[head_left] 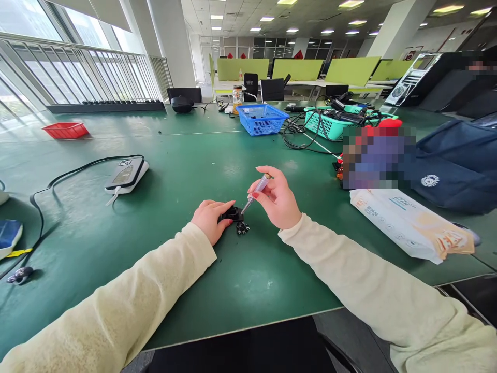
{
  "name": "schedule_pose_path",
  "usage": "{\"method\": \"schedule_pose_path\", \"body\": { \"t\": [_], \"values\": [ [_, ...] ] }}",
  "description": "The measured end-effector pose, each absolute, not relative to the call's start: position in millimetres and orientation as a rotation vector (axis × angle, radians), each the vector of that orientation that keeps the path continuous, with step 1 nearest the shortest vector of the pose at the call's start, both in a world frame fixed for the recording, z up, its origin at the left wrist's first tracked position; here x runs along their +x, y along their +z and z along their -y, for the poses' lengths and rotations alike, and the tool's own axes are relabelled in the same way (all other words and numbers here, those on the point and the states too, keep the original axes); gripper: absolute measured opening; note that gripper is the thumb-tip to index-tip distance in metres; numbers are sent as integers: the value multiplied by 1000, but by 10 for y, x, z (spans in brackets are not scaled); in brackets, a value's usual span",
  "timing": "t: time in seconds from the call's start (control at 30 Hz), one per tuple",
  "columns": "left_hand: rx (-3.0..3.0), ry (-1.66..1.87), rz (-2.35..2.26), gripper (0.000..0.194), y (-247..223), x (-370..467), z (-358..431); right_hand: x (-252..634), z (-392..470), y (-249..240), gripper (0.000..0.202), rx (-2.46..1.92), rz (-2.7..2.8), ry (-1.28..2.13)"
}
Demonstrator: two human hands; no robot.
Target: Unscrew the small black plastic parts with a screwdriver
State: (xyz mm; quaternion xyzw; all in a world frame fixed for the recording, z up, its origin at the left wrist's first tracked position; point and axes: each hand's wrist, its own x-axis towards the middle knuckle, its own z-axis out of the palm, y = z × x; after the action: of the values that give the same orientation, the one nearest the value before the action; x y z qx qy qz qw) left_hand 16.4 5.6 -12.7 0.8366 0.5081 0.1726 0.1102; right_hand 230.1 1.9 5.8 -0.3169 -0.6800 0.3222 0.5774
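Observation:
On the green table (248,280), near the middle, lies a small black part (234,213). My left hand (210,220) is closed on its left end, with thumb and forefinger along its sides. A screwdriver with a clear handle (258,190) is in the fingers of my right hand (278,200), its shaft slanting down to the left. The tip meets the right end of the black part, or is very close to it. Just below the tip sits a small black pronged piece (243,228), which seems to touch the part.
A phone (126,173) with a cable lies to the left, a red basket (67,130) behind it. At the back stand a blue basket (262,120) and a teal basket (330,127) of cables. A tissue pack (411,225) and dark blue bag (458,166) lie right.

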Motion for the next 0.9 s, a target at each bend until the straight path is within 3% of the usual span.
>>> {"method": "schedule_pose_path", "body": {
  "t": [0.43, 0.9],
  "values": [
    [2418, 590, -1542, 46, -118, 165, -28, 2270, 66, 95, 31, -699, 1758, 684],
    [2361, 606, -1515, 55, -137, 167, -37, 2284, 17, 66, 30, -775, 1627, 655]
  ]
}}
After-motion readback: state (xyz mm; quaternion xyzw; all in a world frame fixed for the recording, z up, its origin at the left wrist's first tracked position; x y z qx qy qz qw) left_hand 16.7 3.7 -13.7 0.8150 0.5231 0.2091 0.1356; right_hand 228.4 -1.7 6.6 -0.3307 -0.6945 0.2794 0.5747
